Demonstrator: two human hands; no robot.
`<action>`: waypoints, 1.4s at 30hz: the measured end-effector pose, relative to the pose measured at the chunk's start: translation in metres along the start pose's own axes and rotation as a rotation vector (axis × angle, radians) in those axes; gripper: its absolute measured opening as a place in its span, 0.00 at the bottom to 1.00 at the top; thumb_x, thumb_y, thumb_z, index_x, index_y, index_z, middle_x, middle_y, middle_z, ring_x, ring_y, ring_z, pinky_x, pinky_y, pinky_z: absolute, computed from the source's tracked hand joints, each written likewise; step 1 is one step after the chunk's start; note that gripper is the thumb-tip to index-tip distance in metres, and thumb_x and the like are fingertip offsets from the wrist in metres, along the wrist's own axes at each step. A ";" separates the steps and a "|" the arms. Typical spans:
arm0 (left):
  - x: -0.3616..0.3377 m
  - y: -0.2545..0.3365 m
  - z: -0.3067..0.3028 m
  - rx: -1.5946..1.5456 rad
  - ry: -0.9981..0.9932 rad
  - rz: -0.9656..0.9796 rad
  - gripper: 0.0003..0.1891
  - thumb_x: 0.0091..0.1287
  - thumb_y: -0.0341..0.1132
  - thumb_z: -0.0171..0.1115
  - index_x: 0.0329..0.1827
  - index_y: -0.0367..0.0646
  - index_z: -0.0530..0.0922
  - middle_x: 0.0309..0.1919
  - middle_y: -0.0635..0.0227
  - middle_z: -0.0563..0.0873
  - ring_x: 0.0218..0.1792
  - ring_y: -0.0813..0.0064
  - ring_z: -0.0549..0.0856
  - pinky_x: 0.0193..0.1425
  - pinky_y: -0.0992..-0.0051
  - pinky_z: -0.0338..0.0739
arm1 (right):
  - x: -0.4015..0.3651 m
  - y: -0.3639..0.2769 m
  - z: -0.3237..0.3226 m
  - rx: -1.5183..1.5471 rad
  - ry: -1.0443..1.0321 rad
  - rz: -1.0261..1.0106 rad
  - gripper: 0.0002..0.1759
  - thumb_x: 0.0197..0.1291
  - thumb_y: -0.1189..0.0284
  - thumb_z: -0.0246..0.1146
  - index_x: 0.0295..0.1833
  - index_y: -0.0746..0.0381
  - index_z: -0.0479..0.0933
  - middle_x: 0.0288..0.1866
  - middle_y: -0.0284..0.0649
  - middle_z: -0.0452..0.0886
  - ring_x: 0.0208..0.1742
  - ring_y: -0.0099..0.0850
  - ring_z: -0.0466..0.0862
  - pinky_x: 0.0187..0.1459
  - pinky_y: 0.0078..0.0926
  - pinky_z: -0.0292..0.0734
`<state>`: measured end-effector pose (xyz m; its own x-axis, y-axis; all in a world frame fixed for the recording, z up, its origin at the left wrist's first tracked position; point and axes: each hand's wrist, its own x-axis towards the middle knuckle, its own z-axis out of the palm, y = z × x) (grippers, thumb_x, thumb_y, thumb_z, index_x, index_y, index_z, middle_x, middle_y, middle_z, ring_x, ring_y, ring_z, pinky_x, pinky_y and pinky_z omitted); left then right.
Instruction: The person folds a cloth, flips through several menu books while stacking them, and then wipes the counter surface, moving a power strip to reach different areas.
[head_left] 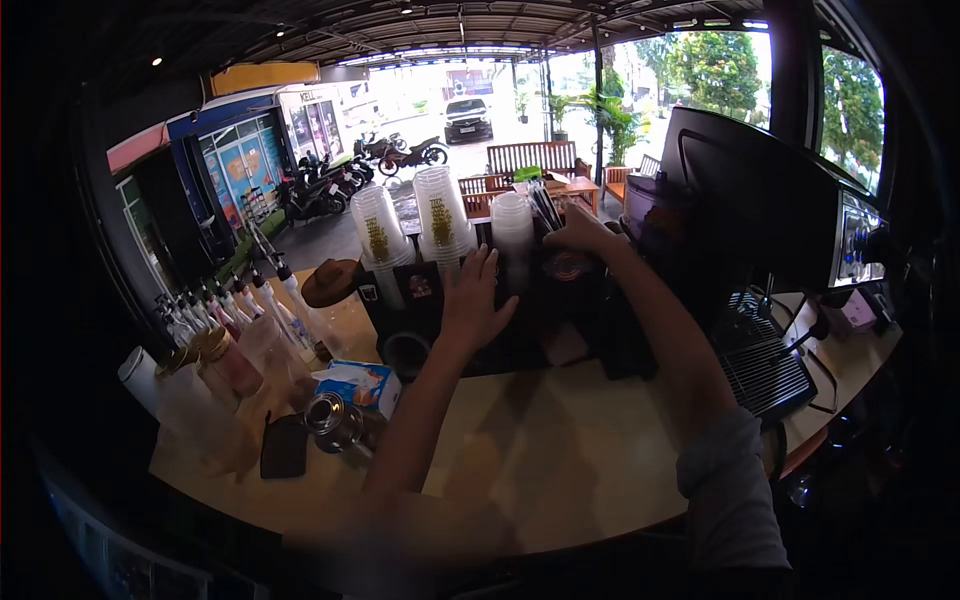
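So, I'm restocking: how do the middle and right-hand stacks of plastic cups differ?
The middle stack rises taller; the right-hand stack is shorter. The middle stack shows yellowish printing; the right-hand stack shows none. Both are nested, see-through plastic.

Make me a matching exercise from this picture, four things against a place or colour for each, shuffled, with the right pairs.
Things:
1. left hand
2. right hand
3. tissue pack
4. flask

Places and colours:
A. silver
B. at the straws
C. blue and white
D. in front of the cups

Pairs: 1-D, 2-B, 3-C, 4-A
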<state>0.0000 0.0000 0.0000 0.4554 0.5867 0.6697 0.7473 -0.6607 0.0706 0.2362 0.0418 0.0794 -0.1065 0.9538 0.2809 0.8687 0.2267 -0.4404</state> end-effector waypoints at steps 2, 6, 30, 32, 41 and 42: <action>0.000 0.001 -0.004 0.007 -0.023 -0.034 0.39 0.59 0.49 0.63 0.70 0.43 0.56 0.70 0.55 0.60 0.72 0.59 0.58 0.71 0.47 0.50 | -0.005 -0.004 0.007 -0.051 0.100 0.016 0.51 0.44 0.59 0.68 0.69 0.75 0.54 0.66 0.66 0.62 0.67 0.51 0.67 0.67 0.36 0.60; -0.006 0.027 -0.017 -0.007 -0.025 -0.041 0.39 0.60 0.48 0.62 0.70 0.42 0.56 0.70 0.55 0.60 0.72 0.58 0.58 0.71 0.47 0.52 | -0.031 0.002 0.013 -0.171 0.242 -0.152 0.50 0.47 0.57 0.67 0.69 0.75 0.53 0.66 0.65 0.62 0.67 0.53 0.65 0.67 0.38 0.59; -0.254 0.130 -0.030 -0.257 -0.394 -0.356 0.31 0.64 0.43 0.57 0.67 0.37 0.60 0.68 0.49 0.61 0.70 0.51 0.59 0.71 0.52 0.53 | -0.328 -0.006 0.168 0.194 -0.073 -0.290 0.38 0.50 0.69 0.67 0.66 0.66 0.62 0.68 0.59 0.59 0.69 0.53 0.61 0.67 0.42 0.58; -0.274 0.128 -0.020 -0.286 -0.274 -0.331 0.30 0.63 0.41 0.58 0.65 0.37 0.63 0.66 0.48 0.64 0.68 0.52 0.62 0.70 0.54 0.55 | -0.338 -0.008 0.175 0.157 -0.066 -0.330 0.36 0.50 0.69 0.66 0.65 0.66 0.63 0.67 0.58 0.60 0.67 0.53 0.62 0.66 0.41 0.59; -0.289 0.121 -0.024 -0.747 0.032 -0.404 0.22 0.61 0.33 0.63 0.58 0.37 0.71 0.56 0.54 0.75 0.59 0.59 0.75 0.62 0.67 0.68 | -0.351 -0.018 0.170 0.228 0.033 -0.334 0.20 0.52 0.74 0.63 0.52 0.67 0.74 0.58 0.53 0.71 0.59 0.50 0.70 0.60 0.40 0.66; -0.292 0.119 -0.029 -0.803 0.023 -0.407 0.21 0.62 0.33 0.62 0.58 0.37 0.71 0.56 0.56 0.76 0.58 0.61 0.76 0.62 0.68 0.69 | -0.352 -0.016 0.169 0.223 0.027 -0.340 0.20 0.52 0.74 0.63 0.52 0.67 0.74 0.58 0.53 0.71 0.59 0.50 0.70 0.60 0.40 0.66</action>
<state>-0.0581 -0.2636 -0.1656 0.2131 0.8429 0.4941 0.2815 -0.5373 0.7950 0.1780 -0.2642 -0.1561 -0.3540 0.8126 0.4630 0.6598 0.5679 -0.4921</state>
